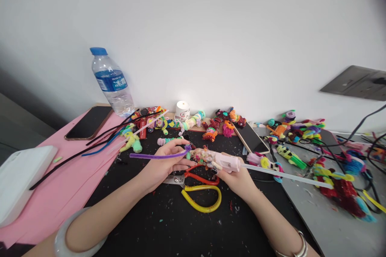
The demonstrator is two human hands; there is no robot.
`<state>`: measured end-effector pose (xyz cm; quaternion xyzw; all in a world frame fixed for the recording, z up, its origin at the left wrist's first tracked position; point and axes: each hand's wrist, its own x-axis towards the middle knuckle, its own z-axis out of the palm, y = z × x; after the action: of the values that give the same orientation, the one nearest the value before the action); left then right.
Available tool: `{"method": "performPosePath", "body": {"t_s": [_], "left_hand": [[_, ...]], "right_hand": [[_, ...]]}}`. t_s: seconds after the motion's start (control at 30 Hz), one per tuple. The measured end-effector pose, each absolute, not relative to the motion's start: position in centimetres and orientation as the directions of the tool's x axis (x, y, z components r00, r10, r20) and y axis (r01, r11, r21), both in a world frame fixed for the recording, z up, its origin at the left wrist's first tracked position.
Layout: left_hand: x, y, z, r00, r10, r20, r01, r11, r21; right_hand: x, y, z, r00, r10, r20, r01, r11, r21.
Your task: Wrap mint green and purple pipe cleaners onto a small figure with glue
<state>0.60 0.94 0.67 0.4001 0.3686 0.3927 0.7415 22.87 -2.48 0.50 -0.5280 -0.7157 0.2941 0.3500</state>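
Note:
My left hand [169, 164] is closed in a pinch on a purple pipe cleaner [157, 156] that sticks out to the left. My right hand [238, 178] grips a pink glue gun [224, 161] with a clear glue stick [286, 176] trailing to the right. The gun's decorated front end [202, 154] meets the tip of the purple pipe cleaner between both hands. Red and yellow handled scissors [200, 190] lie on the black mat [169, 225] just under my hands.
A water bottle [112, 82] stands at the back left, near a phone [89, 122] on pink paper [60, 184]. Several colourful pipe-cleaner figures [211, 126] line the wall. A second phone [251, 137], a white cup [182, 110], cables and more figures [340, 184] fill the right.

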Motion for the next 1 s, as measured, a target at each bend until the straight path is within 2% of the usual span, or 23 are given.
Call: {"method": "performPosePath", "body": {"t_s": [1.0], "left_hand": [[0.54, 0.88, 0.96, 0.383, 0.893, -0.236, -0.284, 0.357, 0.89]], "right_hand": [[23.14, -2.37, 0.24, -0.188, 0.957, 0.221, 0.59, 0.29, -0.753]]}}
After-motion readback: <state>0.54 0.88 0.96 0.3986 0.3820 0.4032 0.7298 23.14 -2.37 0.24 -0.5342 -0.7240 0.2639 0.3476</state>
